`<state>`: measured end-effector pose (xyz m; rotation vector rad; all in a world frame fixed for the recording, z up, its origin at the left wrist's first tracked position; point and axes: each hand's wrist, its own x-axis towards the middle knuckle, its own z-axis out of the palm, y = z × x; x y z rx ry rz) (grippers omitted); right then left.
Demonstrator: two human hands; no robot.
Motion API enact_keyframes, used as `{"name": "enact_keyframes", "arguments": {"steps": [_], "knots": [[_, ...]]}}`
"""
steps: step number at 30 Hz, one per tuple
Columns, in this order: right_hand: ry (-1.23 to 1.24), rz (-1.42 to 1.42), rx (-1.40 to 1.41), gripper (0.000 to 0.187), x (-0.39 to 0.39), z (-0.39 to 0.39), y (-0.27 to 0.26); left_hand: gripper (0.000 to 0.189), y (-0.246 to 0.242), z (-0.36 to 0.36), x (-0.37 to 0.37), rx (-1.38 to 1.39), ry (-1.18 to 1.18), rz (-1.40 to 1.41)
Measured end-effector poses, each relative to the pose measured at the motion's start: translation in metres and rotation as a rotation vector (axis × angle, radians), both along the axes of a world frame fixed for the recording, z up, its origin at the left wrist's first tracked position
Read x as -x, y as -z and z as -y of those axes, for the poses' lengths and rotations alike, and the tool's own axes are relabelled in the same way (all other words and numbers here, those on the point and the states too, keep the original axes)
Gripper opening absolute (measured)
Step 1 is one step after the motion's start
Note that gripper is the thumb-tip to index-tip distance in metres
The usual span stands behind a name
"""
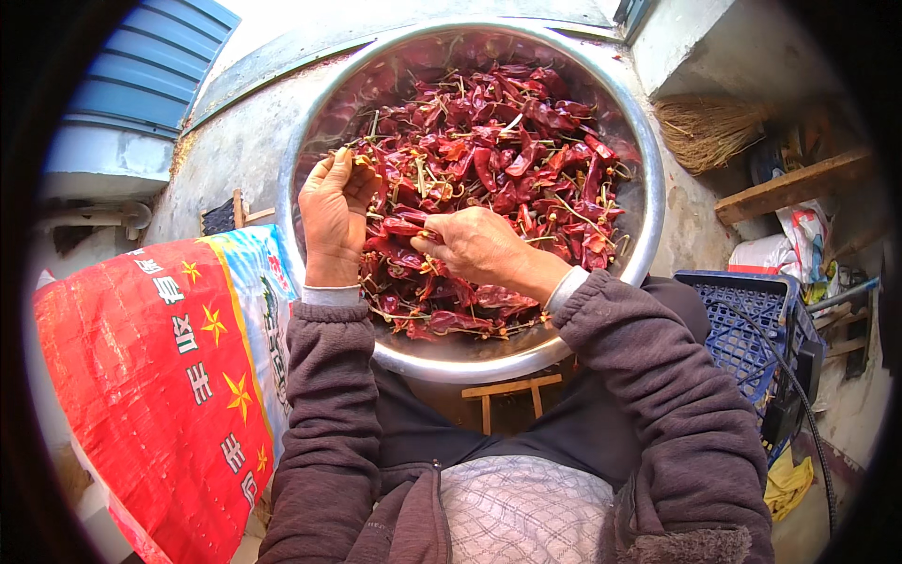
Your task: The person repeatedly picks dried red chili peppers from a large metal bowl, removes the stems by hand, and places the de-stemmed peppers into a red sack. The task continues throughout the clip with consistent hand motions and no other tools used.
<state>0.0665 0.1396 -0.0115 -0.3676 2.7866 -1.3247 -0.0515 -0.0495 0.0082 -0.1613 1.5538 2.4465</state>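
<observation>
A large round metal basin (652, 211) holds a heap of dried red chili peppers (493, 141), many with stems and dry calyxes. Over the basin's left side is my left hand (335, 211), palm turned up and fingers curled, thumb against the index finger; yellowish bits show at its fingertips, and its inner fingers are partly in shade. My right hand (468, 243) is near the middle of the heap, thumb and index finger pinched at the end of a red dried chili (403, 226). The rest of that chili lies between the two hands.
A red woven plastic sack (141, 352) with stars and writing stands at the left. On the right are a blue plastic crate (740, 282) with a black cable, a straw broom (705, 134), a wooden board (796, 185) and a yellow cloth (788, 483). A wooden frame (511, 388) shows below the basin.
</observation>
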Motion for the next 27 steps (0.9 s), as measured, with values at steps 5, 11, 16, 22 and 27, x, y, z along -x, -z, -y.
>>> {"name": "enact_keyframes", "arguments": {"steps": [5, 11, 16, 22, 27], "knots": [[0.214, 0.193, 0.267, 0.03, 0.016, -0.027, 0.004, 0.021, -0.052, -0.003, -0.019, 0.291, 0.998, -0.278], [0.455, 0.32, 0.617, 0.029, 0.032, -0.053, -0.023, 0.022, -0.018, -0.015, -0.041, 1.701, 0.728, -0.855], [0.457, 0.245, 0.503, 0.034, 0.031, -0.058, -0.017, 0.01, 0.018, -0.006, -0.024, 1.873, 0.647, -0.988], [0.409, 0.17, 0.345, 0.033, 0.023, -0.052, -0.014, 0.014, -0.001, -0.018, -0.023, 1.142, 0.591, -0.482], [0.237, 0.096, 0.342, 0.036, 0.019, -0.04, -0.005, 0.023, -0.007, -0.041, -0.04, 0.869, 0.569, -0.43]]}}
